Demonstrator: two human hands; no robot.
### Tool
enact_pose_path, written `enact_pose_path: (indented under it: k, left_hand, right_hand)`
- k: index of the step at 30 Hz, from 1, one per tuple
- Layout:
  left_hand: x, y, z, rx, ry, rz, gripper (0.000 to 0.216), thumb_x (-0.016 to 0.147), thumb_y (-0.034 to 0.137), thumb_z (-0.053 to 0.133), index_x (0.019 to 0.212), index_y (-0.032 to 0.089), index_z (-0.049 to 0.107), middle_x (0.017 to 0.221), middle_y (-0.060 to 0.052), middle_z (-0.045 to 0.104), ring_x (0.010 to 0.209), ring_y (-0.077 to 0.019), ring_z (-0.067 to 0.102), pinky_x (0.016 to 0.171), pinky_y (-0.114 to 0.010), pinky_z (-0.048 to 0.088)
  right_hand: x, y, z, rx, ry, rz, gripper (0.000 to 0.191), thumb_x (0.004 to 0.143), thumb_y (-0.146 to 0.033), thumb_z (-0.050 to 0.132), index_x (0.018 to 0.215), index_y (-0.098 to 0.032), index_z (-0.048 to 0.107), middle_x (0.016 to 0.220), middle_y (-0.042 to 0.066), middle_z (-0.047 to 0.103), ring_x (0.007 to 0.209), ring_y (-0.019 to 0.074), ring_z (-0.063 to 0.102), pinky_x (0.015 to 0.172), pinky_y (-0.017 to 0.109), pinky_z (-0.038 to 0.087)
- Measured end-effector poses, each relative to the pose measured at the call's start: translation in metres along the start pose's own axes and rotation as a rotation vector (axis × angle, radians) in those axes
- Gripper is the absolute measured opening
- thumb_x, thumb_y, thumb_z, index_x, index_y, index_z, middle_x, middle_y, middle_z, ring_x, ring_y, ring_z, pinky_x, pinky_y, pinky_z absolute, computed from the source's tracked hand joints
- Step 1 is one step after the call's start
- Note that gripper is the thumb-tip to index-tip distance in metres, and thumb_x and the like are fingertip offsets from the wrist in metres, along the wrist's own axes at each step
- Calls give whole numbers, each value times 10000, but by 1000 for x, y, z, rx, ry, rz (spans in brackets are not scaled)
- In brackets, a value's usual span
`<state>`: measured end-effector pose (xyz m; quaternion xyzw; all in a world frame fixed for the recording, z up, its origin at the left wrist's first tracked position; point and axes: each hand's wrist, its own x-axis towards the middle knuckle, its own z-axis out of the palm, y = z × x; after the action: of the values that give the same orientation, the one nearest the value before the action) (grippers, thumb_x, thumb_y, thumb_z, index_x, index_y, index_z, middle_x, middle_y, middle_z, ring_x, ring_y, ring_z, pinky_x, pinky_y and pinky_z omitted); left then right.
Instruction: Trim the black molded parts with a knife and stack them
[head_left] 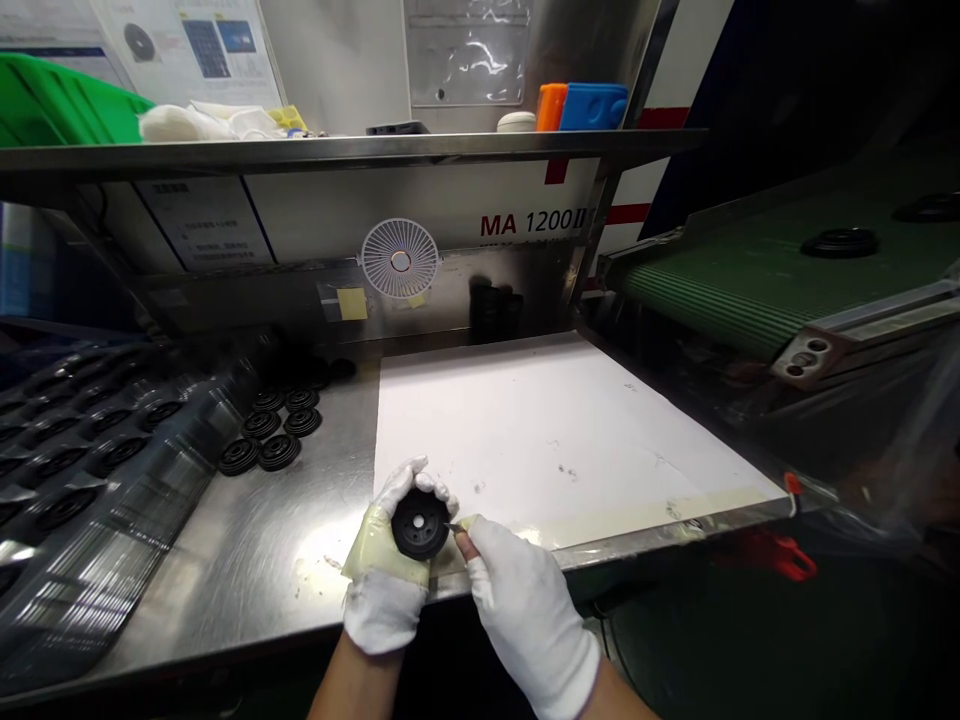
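My left hand (386, 570), in a white glove with a yellowish wrap over the palm, grips a round black plastic wheel (420, 524) with a hole in its middle. The wheel's flat face is turned up toward me, above the front edge of the table. My right hand (521, 605), also gloved in white with a bare fingertip showing, pinches a small thin pointed tool (453, 528). Its dark tip meets the right rim of the wheel. Most of the tool is hidden inside the fingers, so its exact kind cannot be made out.
Several black wheels (279, 452) lie on the steel table (247, 540), left of a white sheet (487, 430). Stacked clear trays (142, 480) hold more wheels. A small fan (400, 258) stands below the shelf (337, 150). A green conveyor belt (720, 280) carries parts at right.
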<state>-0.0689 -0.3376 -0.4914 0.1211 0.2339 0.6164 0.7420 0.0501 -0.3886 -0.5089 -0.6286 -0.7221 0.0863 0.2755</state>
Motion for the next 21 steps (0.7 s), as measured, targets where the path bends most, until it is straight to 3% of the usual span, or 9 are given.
enact_pose_path:
  k: [6,10,17,21]
  left_hand:
    - [3,-1,-3,-19,41,27,101,783,141,601,882,145,616,728,-6,526,693,-111,547,687,-264,509]
    - [-1,-1,-7,32,-8,75,164,786,167,609,949,179,618,765,-12,554,738,-133,576,717,-288,518]
    - [-3,-4,-2,-11,22,178,152,804,192,603,955,174,608,737,8,542,703,-107,565,720,-273,519]
    - [0,-3,-2,-13,39,157,137,794,180,615,930,167,610,730,9,540,690,-101,560,710,-266,522]
  right_hand:
    - [-7,-5,12,-17,55,-38,190,875,-259,410,718,-257,516,574,-34,584,496,158,522,496,310,224]
    - [-6,-5,12,-7,72,-24,225,904,-269,371,735,-248,518,600,-25,586,506,151,514,500,291,247]
    - [-3,-3,17,-17,150,-2,265,913,-281,342,723,-236,521,585,-14,590,497,157,535,492,287,265]
    - [-9,-7,17,13,120,-39,252,899,-273,360,698,-237,507,556,-29,579,471,141,524,474,287,249]
